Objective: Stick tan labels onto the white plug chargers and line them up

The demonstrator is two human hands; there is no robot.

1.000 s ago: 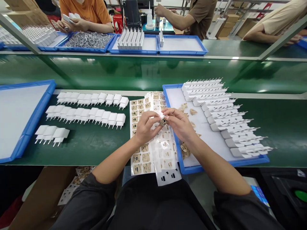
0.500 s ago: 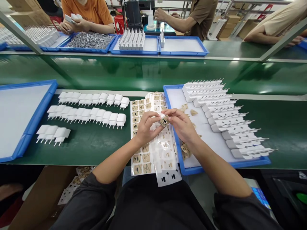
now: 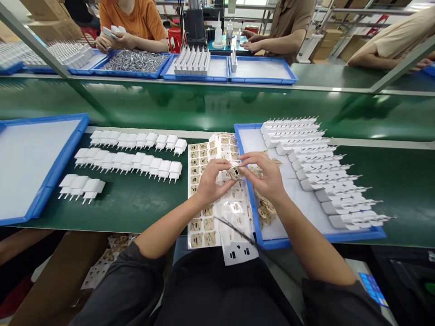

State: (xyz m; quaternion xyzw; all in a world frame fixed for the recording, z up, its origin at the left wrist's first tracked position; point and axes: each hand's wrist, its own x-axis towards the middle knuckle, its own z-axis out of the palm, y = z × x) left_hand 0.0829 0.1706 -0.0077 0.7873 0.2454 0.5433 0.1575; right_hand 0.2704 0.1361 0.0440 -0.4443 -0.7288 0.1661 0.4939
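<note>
My left hand point(image 3: 215, 182) is closed around a white plug charger point(image 3: 234, 171), gripping it between thumb and fingers. The charger's end face points up at me, with a tan label-like layer and small dark port openings. On its right edge, the thumb and fingertips of my right hand point(image 3: 263, 177) pinch in close. Whether they grip the charger or only the film on it is hard to see. Under both hands lie sticker sheets point(image 3: 196, 225) with rows of tan, rounded labels. Beneath my right wrist, peeled tan scraps point(image 3: 266, 210) are heaped in a blue-rimmed tray point(image 3: 288, 242).
Rows of white chargers point(image 3: 127, 161) stand on the green bench to the left, beside another blue-rimmed tray point(image 3: 57, 174). More chargers point(image 3: 314, 174) fill the right tray. Across the divider are trays of metal parts point(image 3: 136, 61) and people working. A dark, blurred strand point(image 3: 238, 231) crosses the sheets.
The view has shifted slightly, moving the scene a little right. Both hands stay together at the charger; my right fingers have opened slightly. A dark strand has appeared over the sheets.
</note>
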